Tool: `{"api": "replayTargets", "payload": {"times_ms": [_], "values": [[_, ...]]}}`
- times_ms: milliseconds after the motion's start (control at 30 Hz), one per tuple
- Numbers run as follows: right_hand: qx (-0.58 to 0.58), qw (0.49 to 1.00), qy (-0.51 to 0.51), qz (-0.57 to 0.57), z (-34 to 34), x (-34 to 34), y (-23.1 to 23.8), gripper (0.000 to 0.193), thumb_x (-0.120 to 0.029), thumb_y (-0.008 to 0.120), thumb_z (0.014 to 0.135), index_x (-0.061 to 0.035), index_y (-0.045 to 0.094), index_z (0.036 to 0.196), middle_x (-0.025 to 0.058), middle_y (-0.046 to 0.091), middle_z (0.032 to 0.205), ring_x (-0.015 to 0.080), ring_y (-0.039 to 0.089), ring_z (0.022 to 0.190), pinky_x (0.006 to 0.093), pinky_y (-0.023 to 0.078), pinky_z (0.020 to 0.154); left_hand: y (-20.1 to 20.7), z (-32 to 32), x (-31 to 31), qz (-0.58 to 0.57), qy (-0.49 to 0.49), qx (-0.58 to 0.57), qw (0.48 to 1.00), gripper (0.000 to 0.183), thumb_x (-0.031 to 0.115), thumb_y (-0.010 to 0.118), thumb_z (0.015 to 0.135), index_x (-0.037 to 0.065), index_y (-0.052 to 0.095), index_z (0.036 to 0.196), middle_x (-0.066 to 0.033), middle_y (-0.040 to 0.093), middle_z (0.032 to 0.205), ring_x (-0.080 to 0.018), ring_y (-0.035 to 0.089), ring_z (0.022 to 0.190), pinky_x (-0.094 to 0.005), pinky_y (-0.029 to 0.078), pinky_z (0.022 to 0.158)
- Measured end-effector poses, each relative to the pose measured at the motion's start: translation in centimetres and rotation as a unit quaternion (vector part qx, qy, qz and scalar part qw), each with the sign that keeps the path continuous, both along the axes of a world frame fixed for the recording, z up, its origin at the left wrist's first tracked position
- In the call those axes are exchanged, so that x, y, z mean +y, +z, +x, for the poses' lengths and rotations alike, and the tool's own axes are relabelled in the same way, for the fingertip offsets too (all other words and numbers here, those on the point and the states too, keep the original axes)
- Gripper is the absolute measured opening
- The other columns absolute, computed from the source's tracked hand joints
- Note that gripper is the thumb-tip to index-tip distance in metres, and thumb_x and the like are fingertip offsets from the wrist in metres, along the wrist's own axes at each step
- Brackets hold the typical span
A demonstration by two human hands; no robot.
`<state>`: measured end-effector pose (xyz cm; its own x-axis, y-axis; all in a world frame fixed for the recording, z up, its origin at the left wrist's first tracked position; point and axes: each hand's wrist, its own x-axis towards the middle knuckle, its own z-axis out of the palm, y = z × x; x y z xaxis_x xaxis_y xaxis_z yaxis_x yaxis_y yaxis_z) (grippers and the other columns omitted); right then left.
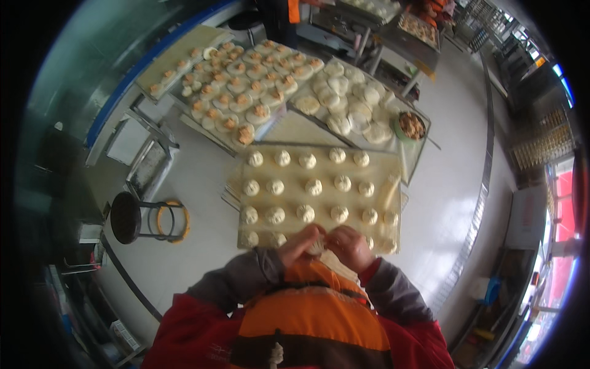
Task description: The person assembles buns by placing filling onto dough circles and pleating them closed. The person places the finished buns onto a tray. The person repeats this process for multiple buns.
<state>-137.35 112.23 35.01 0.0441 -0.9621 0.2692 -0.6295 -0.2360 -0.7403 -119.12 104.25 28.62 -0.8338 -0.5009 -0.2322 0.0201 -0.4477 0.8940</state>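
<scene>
Close to my chest, my left hand (pixel 298 243) cups a pale pleated bun (pixel 316 248). Pinched fingers of my right hand (pixel 349 246) meet the bun's top edge from the other side. Both hands hover over the near edge of a wide tray (pixel 381 166), where rows of shaped buns (pixel 305 213) sit spaced apart. Part of the nearest row is hidden behind my hands. Beyond the tray, round dough wrappers (pixel 359 114) lie overlapping on a board. To their left, many wrappers carry lumps of orange-pink filling (pixel 240 101).
A bowl of brown filling (pixel 411 125) stands at the right end of the wrapper board. On the floor at left is a dark round stool (pixel 126 217). Another person (pixel 279 24) stands behind the far table. Metal racks (pixel 544 141) line the right side.
</scene>
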Motion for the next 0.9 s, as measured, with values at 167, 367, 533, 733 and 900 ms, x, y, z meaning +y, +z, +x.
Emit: {"api": "replayTargets", "payload": {"times_ms": [167, 367, 533, 733, 900], "values": [[-0.009, 0.999, 0.011, -0.03, 0.9, -1.1, 0.8, 0.011, -0.003, 0.071, 0.08, -0.0056, 0.063, 0.087, 0.0088, 0.063, 0.082, 0.0303, 0.063, 0.077, 0.0403, 0.053, 0.066, -1.6, -0.5, -1.2, -0.345, 0.058, -0.001, 0.937, 0.051, 0.054, 0.036, 0.105, 0.007, 0.054, 0.117, -0.0052, 0.065, 0.081, -0.0106, 0.057, 0.054, -0.0235, 0.041, 0.045], [-0.031, 0.999, 0.013, 0.014, 1.5, -1.5, 0.7, 0.016, 0.0, 0.069, 0.081, -0.0033, 0.061, 0.094, 0.011, 0.062, 0.081, 0.0317, 0.062, 0.075, 0.0408, 0.052, 0.065, 0.0, 0.4, -1.9, -0.264, 0.035, -0.003, 0.964, 0.059, 0.06, 0.032, 0.103, 0.007, 0.055, 0.112, -0.0048, 0.067, 0.079, -0.0112, 0.059, 0.052, -0.0229, 0.04, 0.041], [0.005, 0.999, 0.037, 0.014, 1.2, -1.6, -0.3, 0.017, 0.001, 0.069, 0.082, -0.002, 0.061, 0.096, 0.0117, 0.064, 0.084, 0.0293, 0.064, 0.074, 0.0376, 0.053, 0.064, 2.8, 0.4, -2.8, 0.229, -0.035, -0.193, 0.954, 0.069, 0.075, 0.03, 0.095, 0.012, 0.055, 0.101, -0.0042, 0.067, 0.079, -0.0121, 0.056, 0.051, -0.0225, 0.037, 0.04], [-0.045, 0.996, 0.079, 0.005, 0.3, -1.3, 0.0, 0.019, 0.0, 0.071, 0.078, -0.0035, 0.061, 0.093, 0.0116, 0.063, 0.087, 0.0294, 0.064, 0.077, 0.0387, 0.053, 0.065, 3.2, -0.5, -3.0, 0.329, -0.107, -0.192, 0.918, 0.071, 0.079, 0.032, 0.091, 0.012, 0.057, 0.095, -0.0047, 0.065, 0.077, -0.0133, 0.058, 0.053, -0.0238, 0.034, 0.04], [-0.053, 0.997, -0.005, 0.056, -0.3, 0.4, -0.3, 0.017, -0.005, 0.072, 0.082, -0.0038, 0.061, 0.095, 0.0099, 0.063, 0.087, 0.0269, 0.065, 0.077, 0.0377, 0.053, 0.067, 1.2, -2.2, -0.2, 0.251, 0.009, -0.139, 0.958, 0.063, 0.068, 0.033, 0.098, 0.009, 0.053, 0.103, -0.0062, 0.064, 0.075, -0.0144, 0.059, 0.053, -0.0254, 0.043, 0.042]]}}
